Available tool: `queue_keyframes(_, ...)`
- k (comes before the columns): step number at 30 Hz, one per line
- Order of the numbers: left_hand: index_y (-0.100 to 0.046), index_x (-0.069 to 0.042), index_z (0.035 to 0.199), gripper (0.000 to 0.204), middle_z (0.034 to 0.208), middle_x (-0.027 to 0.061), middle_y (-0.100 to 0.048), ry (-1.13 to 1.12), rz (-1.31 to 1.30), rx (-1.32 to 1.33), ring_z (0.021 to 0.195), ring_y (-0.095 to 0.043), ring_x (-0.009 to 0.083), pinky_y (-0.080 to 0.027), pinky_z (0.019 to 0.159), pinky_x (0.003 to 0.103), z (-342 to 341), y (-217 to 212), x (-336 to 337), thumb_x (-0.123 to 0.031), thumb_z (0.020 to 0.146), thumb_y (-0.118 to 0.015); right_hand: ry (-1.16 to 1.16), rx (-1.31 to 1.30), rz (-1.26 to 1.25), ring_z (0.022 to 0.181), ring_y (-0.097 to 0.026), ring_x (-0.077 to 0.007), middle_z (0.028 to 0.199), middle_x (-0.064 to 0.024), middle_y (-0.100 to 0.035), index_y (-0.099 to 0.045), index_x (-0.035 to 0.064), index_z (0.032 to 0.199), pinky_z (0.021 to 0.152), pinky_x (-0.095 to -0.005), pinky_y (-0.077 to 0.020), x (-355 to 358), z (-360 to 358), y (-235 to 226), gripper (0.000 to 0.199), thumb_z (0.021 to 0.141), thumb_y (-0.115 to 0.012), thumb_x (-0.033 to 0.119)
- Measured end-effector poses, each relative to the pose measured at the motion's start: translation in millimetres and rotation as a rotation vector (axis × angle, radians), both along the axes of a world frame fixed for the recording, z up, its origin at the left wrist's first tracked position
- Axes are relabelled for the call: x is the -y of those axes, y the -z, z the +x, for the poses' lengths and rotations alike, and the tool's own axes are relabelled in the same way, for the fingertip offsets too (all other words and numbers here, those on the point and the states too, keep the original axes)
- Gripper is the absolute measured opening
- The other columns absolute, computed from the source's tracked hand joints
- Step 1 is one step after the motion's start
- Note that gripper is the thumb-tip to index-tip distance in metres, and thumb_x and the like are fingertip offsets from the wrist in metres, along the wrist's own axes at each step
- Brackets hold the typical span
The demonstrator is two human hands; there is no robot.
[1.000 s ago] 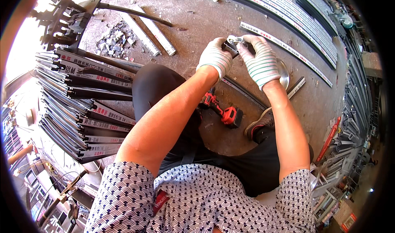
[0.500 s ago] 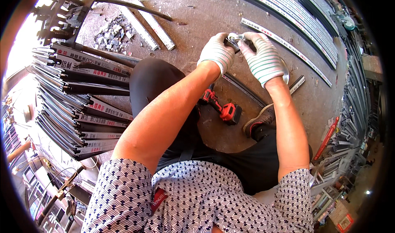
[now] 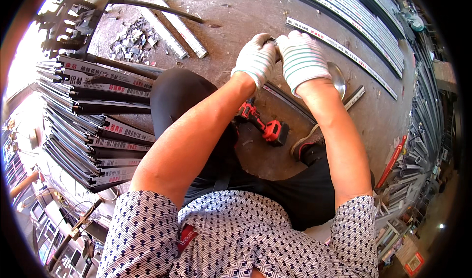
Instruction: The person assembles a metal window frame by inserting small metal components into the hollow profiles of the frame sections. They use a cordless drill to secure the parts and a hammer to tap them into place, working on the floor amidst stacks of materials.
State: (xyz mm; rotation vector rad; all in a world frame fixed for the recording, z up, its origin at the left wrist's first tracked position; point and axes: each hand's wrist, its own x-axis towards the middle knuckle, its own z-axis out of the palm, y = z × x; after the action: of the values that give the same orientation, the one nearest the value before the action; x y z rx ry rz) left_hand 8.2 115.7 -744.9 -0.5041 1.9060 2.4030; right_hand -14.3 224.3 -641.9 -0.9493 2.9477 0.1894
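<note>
Both hands wear white knitted gloves with green stripes and meet above the floor, beyond my knees. My left hand is closed on one side of a small metal fitting, mostly hidden by the gloves. Against it, my right hand has its fingers curled over the fitting's other side, its back turned up. Just under my right wrist lies a round shiny metal dish, partly covered by the arm. A red and black cordless drill rests on the floor between my legs. Beside it runs a dark metal profile.
Stacked profiles with printed strips stand at my left, near a dark metal machine. Metal offcuts lie in a heap beyond. A long labelled profile and a profile bundle lie far right. A short profile piece is nearer.
My right hand has turned over and closed in on the left, now covering the shiny metal fitting that showed between the fingers before. The left hand has shifted slightly left.
</note>
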Motion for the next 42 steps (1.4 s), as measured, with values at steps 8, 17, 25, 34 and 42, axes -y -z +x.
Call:
queue_keyframes(8, -0.066, -0.003, 0.122, 0.034, 0.101, 0.0028, -0.07, -0.035, 0.089, 0.05, 0.087, -0.061, 0.0101, -0.051, 0.079, 0.027, 9.5, -28.9, 1.1, -0.03, 0.104, -0.059, -0.082, -0.006, -0.335, 0.101, -0.065, -0.0361, 0.101, -0.0183, -0.067, -0.068, 0.0071, 0.107, 0.09, -0.045, -0.0541, -49.0, -6.2, 19.0, 0.018, 0.095, -0.059, 0.018)
queue_keyframes(17, -0.068, -0.003, 0.123, 0.037, 0.105, 0.0024, -0.069, 0.068, -0.25, 0.0, 0.095, -0.057, 0.0119, -0.047, 0.088, 0.03, 2.1, -14.3, 10.7, -0.034, 0.103, -0.06, 0.217, 0.19, -0.319, 0.091, -0.067, -0.0367, 0.099, -0.0181, -0.069, -0.071, 0.0053, 0.107, 0.083, -0.0413, -0.0539, -253.5, 14.4, 15.3, 0.017, 0.094, -0.066, 0.015)
queue_keyframes(25, -0.063, -0.013, 0.131, 0.044, 0.126, 0.0011, -0.062, 0.089, -0.235, 0.099, 0.112, -0.056, 0.0144, -0.046, 0.098, 0.034, -0.5, -16.4, 13.4, -0.045, 0.101, -0.06, 0.988, 0.358, -0.756, 0.079, -0.058, -0.0124, 0.084, -0.0055, -0.07, -0.072, 0.0036, 0.101, 0.074, -0.0335, -0.0516, -421.0, 112.7, 104.7, 0.023, 0.097, -0.066, 0.025)
queue_keyframes(34, -0.052, -0.006, 0.141, 0.058, 0.139, 0.0114, -0.055, 0.018, -0.314, 0.089, 0.133, -0.05, 0.0237, -0.043, 0.113, 0.04, -5.7, -1.0, 22.5, -0.051, 0.104, -0.05, 1.857, 0.513, -0.927, 0.081, -0.065, -0.0231, 0.088, -0.0092, -0.071, -0.074, 0.0066, 0.101, 0.075, -0.0394, -0.0533, -379.7, 369.0, 319.3, 0.031, 0.094, -0.063, 0.035)
queue_keyframes(42, -0.054, -0.006, 0.142, 0.06, 0.141, 0.0127, -0.057, 0.072, -0.378, 0.079, 0.135, -0.05, 0.0279, -0.039, 0.118, 0.044, -9.4, -11.6, 15.7, -0.051, 0.103, -0.048, 2.057, 0.43, -0.641, 0.087, -0.071, -0.0371, 0.099, -0.0154, -0.074, -0.075, 0.0095, 0.102, 0.079, -0.0437, -0.0543, -307.5, 458.0, 376.6, 0.036, 0.09, -0.061, 0.041)
